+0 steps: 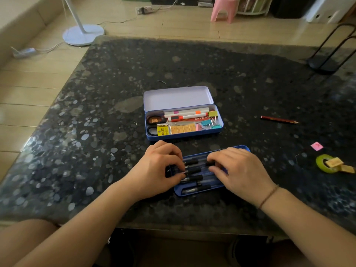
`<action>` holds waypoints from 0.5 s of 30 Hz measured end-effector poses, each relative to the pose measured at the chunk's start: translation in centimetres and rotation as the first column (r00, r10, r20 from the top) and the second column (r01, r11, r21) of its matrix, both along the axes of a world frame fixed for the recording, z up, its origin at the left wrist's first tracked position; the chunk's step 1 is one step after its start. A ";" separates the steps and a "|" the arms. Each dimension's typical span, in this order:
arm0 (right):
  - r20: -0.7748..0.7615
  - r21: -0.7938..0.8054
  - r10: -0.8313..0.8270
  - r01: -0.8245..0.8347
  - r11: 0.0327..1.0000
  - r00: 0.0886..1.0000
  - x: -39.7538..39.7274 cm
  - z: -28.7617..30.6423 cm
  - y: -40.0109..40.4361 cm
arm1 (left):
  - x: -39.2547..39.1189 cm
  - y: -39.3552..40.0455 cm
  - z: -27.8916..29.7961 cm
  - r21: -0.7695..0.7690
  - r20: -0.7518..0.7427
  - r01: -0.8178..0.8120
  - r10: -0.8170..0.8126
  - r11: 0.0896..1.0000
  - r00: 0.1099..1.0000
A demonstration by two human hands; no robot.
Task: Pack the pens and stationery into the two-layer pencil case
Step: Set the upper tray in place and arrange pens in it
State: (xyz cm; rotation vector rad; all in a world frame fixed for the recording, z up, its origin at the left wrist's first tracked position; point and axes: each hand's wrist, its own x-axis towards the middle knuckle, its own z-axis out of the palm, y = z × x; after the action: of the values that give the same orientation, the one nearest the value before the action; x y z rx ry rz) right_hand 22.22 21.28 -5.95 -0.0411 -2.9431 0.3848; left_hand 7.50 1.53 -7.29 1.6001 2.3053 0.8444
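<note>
Both hands rest on a blue tray of black pens at the bench's near edge. Left hand fingers curl onto the pens; right hand fingers press flat, gripping nothing. The open case sits just behind, stationery inside. A pencil lies well right.

From my remote feed: a fan base upper left, a pink stool top centre, on tiled floor.

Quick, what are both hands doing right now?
Left hand: fingers curled on the pens in the blue tray.
Right hand: fingers on the same pens; grip unclear.
</note>
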 end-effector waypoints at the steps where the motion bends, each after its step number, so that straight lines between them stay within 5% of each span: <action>1: 0.011 -0.032 -0.030 0.030 0.999 0.999 0.1 0.1 0.1 | 0.0 0.0 -0.1 0.006 -0.003 0.000 0.000 1.000 1.000; 15: 0.195 0.065 -0.014 0.001 0.998 0.981 0.9 1.1 -0.4 | 0.7 0.2 -0.4 0.088 -0.001 -0.064 0.064 0.994 0.998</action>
State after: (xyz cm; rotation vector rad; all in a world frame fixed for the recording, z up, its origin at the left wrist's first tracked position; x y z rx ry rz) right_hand 23.13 20.86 -4.87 -0.0866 -3.1460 0.2996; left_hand 8.19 1.73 -7.65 1.5707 2.3647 0.9706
